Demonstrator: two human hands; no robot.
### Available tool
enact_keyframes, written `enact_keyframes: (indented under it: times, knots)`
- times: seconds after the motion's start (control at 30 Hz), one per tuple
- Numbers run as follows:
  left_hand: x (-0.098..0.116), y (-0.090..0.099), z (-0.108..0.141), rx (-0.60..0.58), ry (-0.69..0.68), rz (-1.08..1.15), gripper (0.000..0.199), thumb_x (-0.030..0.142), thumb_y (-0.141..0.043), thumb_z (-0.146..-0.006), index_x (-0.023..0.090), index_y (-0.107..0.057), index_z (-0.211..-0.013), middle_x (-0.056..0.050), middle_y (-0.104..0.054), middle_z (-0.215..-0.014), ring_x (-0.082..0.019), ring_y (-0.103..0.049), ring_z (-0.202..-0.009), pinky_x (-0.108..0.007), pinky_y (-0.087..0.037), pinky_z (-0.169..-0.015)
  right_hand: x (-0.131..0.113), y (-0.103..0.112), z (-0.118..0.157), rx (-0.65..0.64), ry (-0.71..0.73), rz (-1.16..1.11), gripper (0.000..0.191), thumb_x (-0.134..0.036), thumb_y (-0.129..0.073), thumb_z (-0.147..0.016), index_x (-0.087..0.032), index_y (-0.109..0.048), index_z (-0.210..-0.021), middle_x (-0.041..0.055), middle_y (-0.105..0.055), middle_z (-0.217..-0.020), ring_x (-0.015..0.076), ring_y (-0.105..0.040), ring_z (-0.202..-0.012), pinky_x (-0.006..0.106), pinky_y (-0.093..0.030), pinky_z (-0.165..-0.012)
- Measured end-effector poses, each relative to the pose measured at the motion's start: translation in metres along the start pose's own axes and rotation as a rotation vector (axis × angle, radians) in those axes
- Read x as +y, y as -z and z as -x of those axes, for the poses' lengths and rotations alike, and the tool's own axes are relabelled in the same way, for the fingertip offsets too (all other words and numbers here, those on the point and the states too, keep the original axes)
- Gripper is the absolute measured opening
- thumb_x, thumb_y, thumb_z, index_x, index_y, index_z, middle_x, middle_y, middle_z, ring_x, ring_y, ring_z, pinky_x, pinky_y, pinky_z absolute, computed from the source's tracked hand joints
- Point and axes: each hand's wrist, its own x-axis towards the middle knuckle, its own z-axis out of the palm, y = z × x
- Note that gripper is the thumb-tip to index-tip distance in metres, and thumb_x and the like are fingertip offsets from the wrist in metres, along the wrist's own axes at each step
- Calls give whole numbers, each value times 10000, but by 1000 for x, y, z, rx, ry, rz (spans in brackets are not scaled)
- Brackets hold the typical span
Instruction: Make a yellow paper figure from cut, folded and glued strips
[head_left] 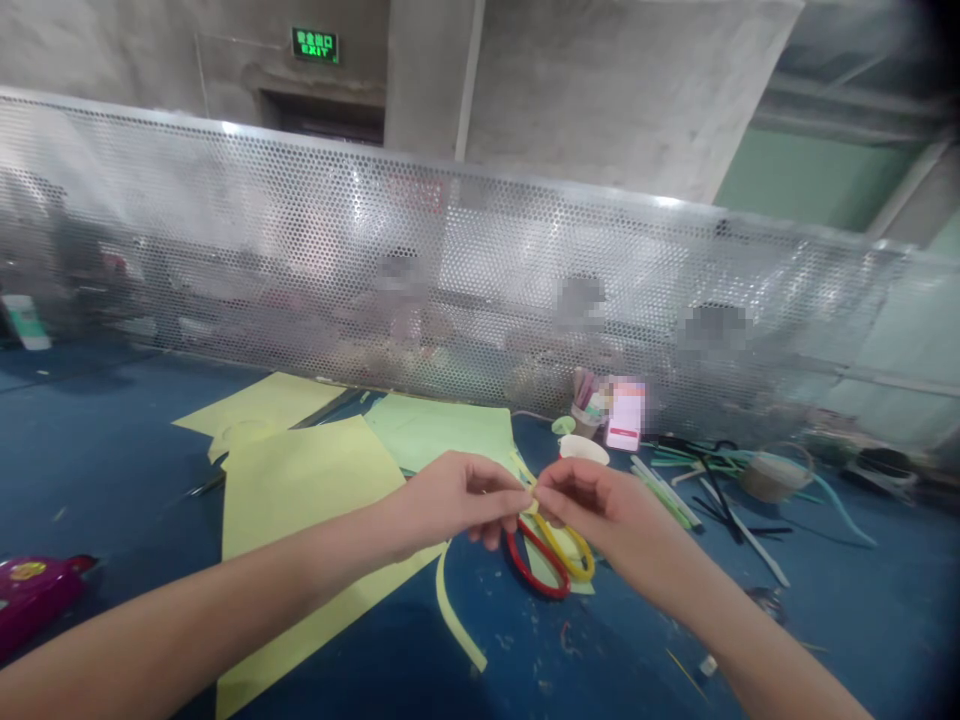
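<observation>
My left hand (469, 500) and my right hand (592, 505) meet fingertip to fingertip above the table. Both are closed in a pinch on a small piece of pale yellow paper (532, 506), mostly hidden by the fingers. Just beneath them lie scissors (553, 592) with one red and one yellow handle loop; their blades are hidden. A curved, narrow yellow paper strip (459, 622) is below my left hand; I cannot tell whether it joins the pinched piece. Yellow paper sheets (300, 520) spread under my left forearm, with a green sheet (442, 430) behind.
On the blue table (112, 450) are a purple tool (41, 597) at the left edge, a white paper cup (584, 449), a lit phone (625, 415), and several loose sticks and strips (720, 500) at right. A perforated metal screen (300, 260) closes off the back.
</observation>
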Motion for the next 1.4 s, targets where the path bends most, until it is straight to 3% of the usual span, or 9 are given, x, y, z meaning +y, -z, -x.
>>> enact_keyframes:
  times: [0.1,0.33,0.6,0.83,1.1,1.2,1.3,1.4]
  knots:
    - [-3,1,0,57,19,0,253,400,-659,-714,164,-684,-799,26,-568,-597,-56,-426,-474,-190,-324,-465,-1,0,1,11,-10,16,134,-305,-528,-827,-191,-574,-772,-12,-584,-713,118,-538,-678,217,-425,-622]
    - [-3,1,0,112,-9,-42,245,380,-683,-684,178,-719,-817,-28,-668,-777,-125,-535,-688,-231,-394,-640,-1,-1,4,18,-21,17,139,-312,-520,-831,-191,-569,-781,-7,-582,-709,123,-535,-671,225,-428,-617]
    - [-2,0,1,64,25,-199,329,457,-568,-760,164,-687,-848,43,-464,-505,-83,-382,-461,-218,-325,-469,-3,-3,2,44,-31,35,148,-330,-525,-820,-196,-554,-767,-10,-572,-672,126,-534,-635,229,-422,-584]
    - [-6,2,-1,81,3,-243,341,467,-621,-712,173,-711,-859,-15,-600,-698,-114,-457,-609,-244,-366,-589,-3,-3,3,39,-44,9,156,-335,-528,-822,-188,-552,-776,-10,-573,-694,120,-533,-648,228,-421,-601]
    - [-5,0,0,98,42,-132,320,454,-651,-686,175,-686,-839,22,-548,-625,-87,-417,-547,-223,-332,-534,-2,-3,2,20,-43,-18,167,-348,-533,-814,-188,-553,-772,-7,-566,-695,126,-530,-653,235,-418,-604]
    - [-1,1,0,40,81,-49,255,406,-605,-738,163,-624,-811,49,-478,-534,-76,-394,-476,-215,-314,-483,-2,-2,1,10,-49,-13,164,-345,-527,-817,-189,-553,-772,-8,-564,-691,126,-527,-652,237,-417,-606]
    - [1,2,-1,-33,98,15,173,325,-584,-755,152,-594,-768,32,-523,-554,-79,-441,-482,-218,-333,-492,-1,-2,2,0,-50,-6,156,-343,-530,-815,-194,-555,-779,-3,-575,-703,130,-534,-661,243,-424,-616]
    - [0,3,-2,-32,115,28,131,274,-615,-720,152,-616,-770,26,-552,-596,-71,-438,-500,-209,-322,-498,0,-1,2,-5,-38,5,155,-349,-535,-814,-198,-557,-788,4,-593,-729,137,-549,-680,252,-435,-632]
